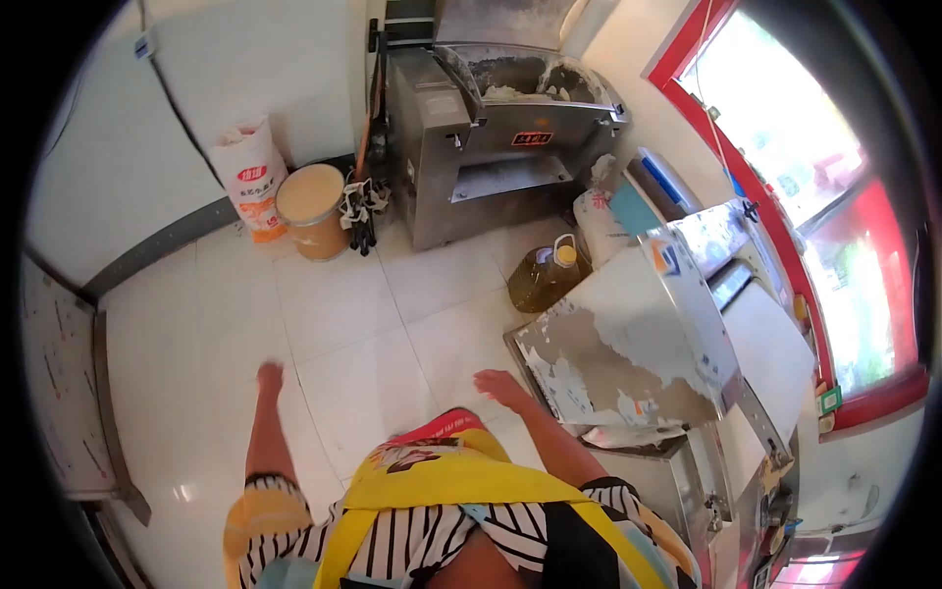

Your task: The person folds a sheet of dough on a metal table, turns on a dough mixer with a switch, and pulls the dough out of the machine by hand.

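My left hand [270,374] hangs over the tiled floor on the left, apart from everything around it. It is small and blurred, so its fingers do not show clearly. My right hand [501,389] reaches forward near the front edge of a steel cabinet [608,363] with a peeling, stained top. Its fingers are stretched out and nothing is in them. Ahead stands a steel dough mixer [432,147], its lid raised and pale dough or flour stuck inside the tub. A yellow apron [442,481] covers my front.
By the back wall stand a printed white sack [252,182], a round drum [314,211] and a broom or mop [365,196]. An oil jug [545,280] sits on the floor between mixer and cabinet. A red-framed window [785,128] lies right; a panel [69,373] stands left.
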Tool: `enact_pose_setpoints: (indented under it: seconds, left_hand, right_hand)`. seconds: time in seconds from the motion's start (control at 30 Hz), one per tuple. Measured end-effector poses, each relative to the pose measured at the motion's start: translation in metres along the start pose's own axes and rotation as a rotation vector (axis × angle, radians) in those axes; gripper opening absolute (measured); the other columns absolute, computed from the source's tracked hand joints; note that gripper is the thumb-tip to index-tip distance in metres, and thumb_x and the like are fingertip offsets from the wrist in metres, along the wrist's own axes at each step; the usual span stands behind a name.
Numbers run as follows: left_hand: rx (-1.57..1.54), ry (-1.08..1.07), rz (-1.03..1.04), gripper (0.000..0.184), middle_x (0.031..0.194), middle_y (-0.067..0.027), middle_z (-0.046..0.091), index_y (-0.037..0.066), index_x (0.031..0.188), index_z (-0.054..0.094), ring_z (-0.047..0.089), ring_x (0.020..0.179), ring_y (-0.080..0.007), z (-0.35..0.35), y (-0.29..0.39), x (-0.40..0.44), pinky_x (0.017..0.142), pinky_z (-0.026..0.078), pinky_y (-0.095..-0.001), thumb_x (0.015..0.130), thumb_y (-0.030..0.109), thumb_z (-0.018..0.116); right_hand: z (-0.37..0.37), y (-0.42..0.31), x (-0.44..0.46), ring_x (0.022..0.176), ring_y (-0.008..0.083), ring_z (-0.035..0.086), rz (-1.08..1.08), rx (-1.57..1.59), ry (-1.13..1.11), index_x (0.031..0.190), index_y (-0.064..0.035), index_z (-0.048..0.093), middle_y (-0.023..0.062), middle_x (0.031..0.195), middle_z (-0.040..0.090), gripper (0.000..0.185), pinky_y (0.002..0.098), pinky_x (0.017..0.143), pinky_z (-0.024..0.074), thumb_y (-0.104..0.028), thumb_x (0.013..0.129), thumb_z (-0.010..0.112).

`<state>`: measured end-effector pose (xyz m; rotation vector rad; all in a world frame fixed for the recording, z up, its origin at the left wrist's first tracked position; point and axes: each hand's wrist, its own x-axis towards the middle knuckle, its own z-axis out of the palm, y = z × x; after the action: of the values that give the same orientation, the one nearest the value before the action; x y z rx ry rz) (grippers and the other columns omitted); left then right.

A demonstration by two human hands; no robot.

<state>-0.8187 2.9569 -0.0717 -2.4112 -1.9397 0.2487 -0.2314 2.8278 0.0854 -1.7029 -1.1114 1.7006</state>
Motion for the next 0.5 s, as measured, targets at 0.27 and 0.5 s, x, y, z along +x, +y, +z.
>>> enact_pose_setpoints:
  seconds: [0.27, 0.5]
  left_hand:
    - [-1.124, 0.181, 0.290, 0.031, 0.098, -0.0128, 0.056, 0.002, 0.109, 0.050, 0.055, 0.088, -0.0256, -0.307, 0.255, 0.377, 0.076, 0.044, -0.0332, 0.081, 0.016, 0.054]
    - [-1.237, 0.183, 0.145, 0.040, 0.109, -0.0122, 0.053, 0.005, 0.119, 0.046, 0.055, 0.087, -0.0210, -0.373, 0.281, 0.520, 0.069, 0.046, -0.0298, 0.080, 0.009, 0.056]
  right_hand:
    - [-0.166, -0.068, 0.212, 0.085, 0.0145, 0.058, 0.034, 0.334, 0.149, 0.101, -0.0056, 0.055, 0.0035, 0.094, 0.060, 0.027, 0.0262, 0.068, 0.0436, -0.025, 0.082, 0.054]
    - [-0.321, -0.268, 0.351, 0.084, 0.0124, 0.056, -0.098, 0.114, 0.246, 0.108, -0.0026, 0.055, 0.0041, 0.094, 0.061, 0.033, 0.0251, 0.068, 0.0436, -0.022, 0.081, 0.058]
